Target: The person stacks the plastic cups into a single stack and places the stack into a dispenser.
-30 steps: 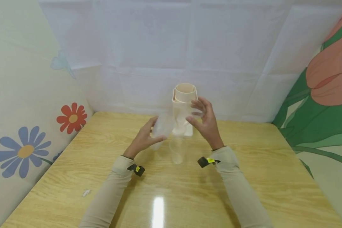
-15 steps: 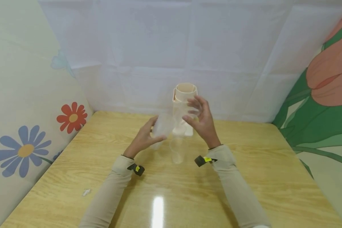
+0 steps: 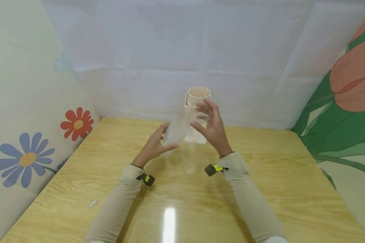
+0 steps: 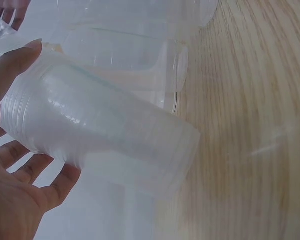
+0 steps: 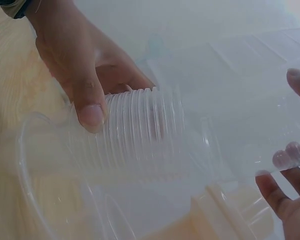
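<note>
Head view: two hands (image 3: 153,144) (image 3: 213,131), one cup stack (image 3: 174,133).

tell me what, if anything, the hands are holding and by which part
The left hand grips a stack of clear plastic cups by its rim end; the right hand appears to hold a clear cup around its side, which end unclear.
</note>
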The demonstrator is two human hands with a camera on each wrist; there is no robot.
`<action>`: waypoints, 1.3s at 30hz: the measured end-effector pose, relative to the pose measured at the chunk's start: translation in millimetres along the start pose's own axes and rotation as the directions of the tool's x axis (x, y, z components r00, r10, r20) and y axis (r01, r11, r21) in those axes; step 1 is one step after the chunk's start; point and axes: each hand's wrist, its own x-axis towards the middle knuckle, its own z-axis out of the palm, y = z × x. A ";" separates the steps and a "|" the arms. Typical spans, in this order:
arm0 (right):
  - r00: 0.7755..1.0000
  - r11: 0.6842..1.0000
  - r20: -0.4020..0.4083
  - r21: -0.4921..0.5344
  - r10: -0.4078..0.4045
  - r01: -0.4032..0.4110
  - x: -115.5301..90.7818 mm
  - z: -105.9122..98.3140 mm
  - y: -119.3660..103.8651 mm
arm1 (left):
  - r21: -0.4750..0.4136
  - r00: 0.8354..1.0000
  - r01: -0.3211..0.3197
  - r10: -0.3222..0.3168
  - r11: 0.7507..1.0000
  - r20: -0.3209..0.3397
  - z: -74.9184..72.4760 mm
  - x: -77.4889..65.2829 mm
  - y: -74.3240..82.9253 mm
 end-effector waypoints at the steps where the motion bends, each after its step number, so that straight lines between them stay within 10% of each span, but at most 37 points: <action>1: 1.000 1.000 0.000 0.003 -0.001 0.001 0.1 0.7 0.4 | -0.002 1.000 -0.002 0.002 1.000 0.000 0.0 -0.1 0.2; 39: 0.995 0.996 0.063 -0.036 0.080 -0.078 -4.0 17.4 8.2 | -0.023 1.000 -0.025 0.025 0.999 0.012 0.3 2.1 1.5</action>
